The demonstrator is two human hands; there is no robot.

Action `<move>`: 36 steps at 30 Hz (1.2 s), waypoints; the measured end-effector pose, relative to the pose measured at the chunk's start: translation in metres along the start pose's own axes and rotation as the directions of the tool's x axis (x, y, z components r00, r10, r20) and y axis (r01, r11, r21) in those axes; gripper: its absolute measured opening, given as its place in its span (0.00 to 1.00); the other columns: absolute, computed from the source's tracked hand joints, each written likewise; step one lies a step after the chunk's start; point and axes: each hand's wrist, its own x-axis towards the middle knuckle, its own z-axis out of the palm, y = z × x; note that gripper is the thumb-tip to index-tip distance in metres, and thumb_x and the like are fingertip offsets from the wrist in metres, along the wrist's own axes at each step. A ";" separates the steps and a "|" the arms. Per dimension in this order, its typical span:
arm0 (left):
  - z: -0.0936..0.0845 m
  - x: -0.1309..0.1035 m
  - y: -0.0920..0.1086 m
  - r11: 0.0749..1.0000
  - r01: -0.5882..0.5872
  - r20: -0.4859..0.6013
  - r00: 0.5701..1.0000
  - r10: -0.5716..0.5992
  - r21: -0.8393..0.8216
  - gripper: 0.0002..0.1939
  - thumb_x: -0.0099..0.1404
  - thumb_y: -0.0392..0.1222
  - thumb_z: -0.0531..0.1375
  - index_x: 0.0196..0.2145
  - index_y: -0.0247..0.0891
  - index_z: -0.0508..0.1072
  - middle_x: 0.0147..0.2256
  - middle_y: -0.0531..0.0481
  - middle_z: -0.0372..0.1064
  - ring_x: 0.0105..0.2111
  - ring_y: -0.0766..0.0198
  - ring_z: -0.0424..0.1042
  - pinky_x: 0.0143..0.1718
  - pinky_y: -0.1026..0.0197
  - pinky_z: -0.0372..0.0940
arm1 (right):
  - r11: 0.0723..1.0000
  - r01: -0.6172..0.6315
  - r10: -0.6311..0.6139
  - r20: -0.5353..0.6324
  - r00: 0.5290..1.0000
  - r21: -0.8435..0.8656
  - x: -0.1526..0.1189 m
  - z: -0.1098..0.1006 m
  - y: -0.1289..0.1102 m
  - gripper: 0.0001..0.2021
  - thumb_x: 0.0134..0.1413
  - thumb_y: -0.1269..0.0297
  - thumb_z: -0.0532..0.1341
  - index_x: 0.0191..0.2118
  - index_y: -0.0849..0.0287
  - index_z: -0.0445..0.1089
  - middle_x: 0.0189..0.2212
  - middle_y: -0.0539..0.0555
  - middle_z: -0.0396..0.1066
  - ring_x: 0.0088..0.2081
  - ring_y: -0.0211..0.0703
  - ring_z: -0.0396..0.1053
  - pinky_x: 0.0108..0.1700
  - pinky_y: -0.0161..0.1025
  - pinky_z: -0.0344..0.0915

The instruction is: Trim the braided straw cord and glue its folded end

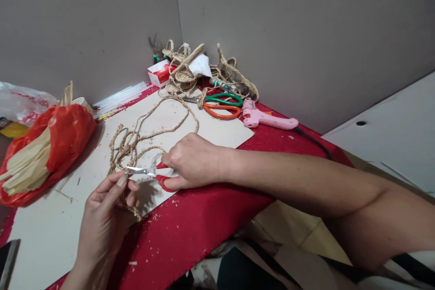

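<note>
Well, the left hand [105, 213] pinches braided cord [127, 148] beside the small scissors [146, 171]; the right hand [193, 161] wraps their handles. From there, the cord's tangle crowds eleven o'clock, a red bag [73, 127] ten, larger scissors [222, 105] one-thirty, a pink glue gun [273, 119] two.

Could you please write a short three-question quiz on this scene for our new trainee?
1. Which hand holds the red-handled scissors?
2. True or false: the pink glue gun lies farther right than the red plastic bag.
3. Fill in the missing word: the left hand holds braided ____, and loose loops of it lie on the pale sheet.

Key:
1. The right hand.
2. True.
3. Cord.
</note>
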 end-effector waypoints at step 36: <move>-0.005 -0.004 0.001 0.969 0.077 0.009 0.997 -0.081 0.237 0.09 0.54 0.44 0.68 0.26 0.37 0.74 0.18 0.56 0.61 0.17 0.75 0.50 0.15 0.72 0.47 | 0.992 0.110 -0.112 -0.021 0.994 -0.054 0.000 0.000 0.003 0.21 0.56 0.49 0.55 0.31 0.61 0.76 0.25 0.58 0.75 0.28 0.46 0.70 0.27 0.38 0.42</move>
